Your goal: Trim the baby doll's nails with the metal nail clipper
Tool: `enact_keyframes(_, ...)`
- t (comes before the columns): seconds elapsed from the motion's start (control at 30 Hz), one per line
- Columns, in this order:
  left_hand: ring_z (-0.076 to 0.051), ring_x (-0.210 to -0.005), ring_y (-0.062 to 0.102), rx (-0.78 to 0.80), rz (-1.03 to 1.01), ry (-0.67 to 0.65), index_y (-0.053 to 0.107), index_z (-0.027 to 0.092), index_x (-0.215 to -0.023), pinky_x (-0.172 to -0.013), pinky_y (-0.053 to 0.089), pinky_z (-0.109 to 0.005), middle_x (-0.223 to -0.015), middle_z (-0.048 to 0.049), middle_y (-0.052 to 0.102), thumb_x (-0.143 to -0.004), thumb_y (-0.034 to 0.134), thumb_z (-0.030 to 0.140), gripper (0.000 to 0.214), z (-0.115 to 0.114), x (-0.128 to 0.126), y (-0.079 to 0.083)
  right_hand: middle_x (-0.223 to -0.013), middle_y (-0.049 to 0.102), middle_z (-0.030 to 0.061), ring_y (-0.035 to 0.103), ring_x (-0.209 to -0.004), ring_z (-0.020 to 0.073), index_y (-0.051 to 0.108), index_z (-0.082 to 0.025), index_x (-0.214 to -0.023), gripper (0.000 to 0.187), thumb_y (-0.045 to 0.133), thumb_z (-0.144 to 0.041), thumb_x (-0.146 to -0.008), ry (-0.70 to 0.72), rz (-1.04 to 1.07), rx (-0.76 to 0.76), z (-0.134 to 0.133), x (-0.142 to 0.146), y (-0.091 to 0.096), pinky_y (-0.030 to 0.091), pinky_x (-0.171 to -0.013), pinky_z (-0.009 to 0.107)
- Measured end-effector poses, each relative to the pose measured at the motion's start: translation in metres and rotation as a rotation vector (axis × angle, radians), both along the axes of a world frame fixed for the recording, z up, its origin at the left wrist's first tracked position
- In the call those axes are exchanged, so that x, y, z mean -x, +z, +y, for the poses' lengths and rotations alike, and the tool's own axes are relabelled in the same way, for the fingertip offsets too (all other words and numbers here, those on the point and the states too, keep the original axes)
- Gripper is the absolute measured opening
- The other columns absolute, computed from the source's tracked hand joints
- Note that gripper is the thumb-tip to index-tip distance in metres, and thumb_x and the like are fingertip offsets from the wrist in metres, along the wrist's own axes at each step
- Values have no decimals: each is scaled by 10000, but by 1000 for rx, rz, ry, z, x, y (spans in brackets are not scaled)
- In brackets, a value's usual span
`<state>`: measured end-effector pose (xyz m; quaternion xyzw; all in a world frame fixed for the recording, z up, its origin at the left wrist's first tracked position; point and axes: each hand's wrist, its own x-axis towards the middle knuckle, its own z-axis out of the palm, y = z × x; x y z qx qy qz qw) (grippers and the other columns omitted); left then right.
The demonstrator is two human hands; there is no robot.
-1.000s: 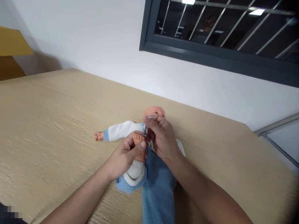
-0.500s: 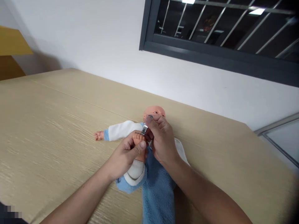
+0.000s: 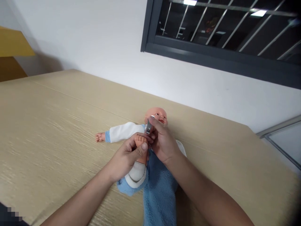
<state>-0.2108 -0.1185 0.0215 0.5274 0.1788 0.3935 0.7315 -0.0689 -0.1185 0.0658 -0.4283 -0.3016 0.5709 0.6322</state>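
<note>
A baby doll (image 3: pixel 158 185) in blue fleece trousers and a white top with blue cuffs lies on its back on the table. Its bare foot (image 3: pixel 141 142) is raised, and my left hand (image 3: pixel 127 157) is closed around it, thumb across the sole. Just right of the toes, my right hand (image 3: pixel 164 141) pinches a silver nail clipper (image 3: pixel 149 127) between thumb and fingers. The clipper's lower end sits slightly above and right of the toes, apart from them. Part of the doll's chest and its other arm are hidden behind my right hand.
The doll lies on a wide, light wood-patterned table (image 3: pixel 58 125) with a seam across it. Behind stands a white wall (image 3: pixel 105 47) with a dark-framed, barred window (image 3: pixel 211 28). A yellow object (image 3: pixel 15 42) is at far left, a metal frame (image 3: pixel 279 127) at right.
My right hand has drawn the nail clipper slightly up and right, away from the toes, and turned it more upright. More of the doll's head shows. My left hand keeps its hold.
</note>
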Motion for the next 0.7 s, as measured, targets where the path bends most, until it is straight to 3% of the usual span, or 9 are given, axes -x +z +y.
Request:
enact_keyframes(0.17, -131, -729, 553, 37, 5, -22, 630, 184, -962, -696, 457, -285, -853, -10, 597, -999, 714, 500, 329, 1, -2, -1, -536, 502, -67, 365, -426, 49, 536, -190, -690, 464, 821, -508, -873, 81, -84, -67, 1, -5, -1, 244, -375, 200)
enact_keyframes(0.27, -122, -728, 545, 32, 23, -6, 586, 176, -872, -691, 457, -276, -832, -6, 585, -986, 731, 517, 387, 0, -1, 0, -536, 504, -71, 363, -419, 47, 509, -196, -684, 472, 820, -496, -876, 80, -112, -104, -1, -3, 3, 243, -366, 196)
enact_keyframes(0.7, -131, -677, 582, 89, 33, -34, 554, 190, -870, -677, 473, -278, -731, 8, 621, -945, 773, 534, 415, 1, 0, 3, -530, 524, -51, 376, -422, 62, 514, -211, -655, 472, 815, -503, -872, 34, -194, -104, 0, -1, 2, 254, -361, 218)
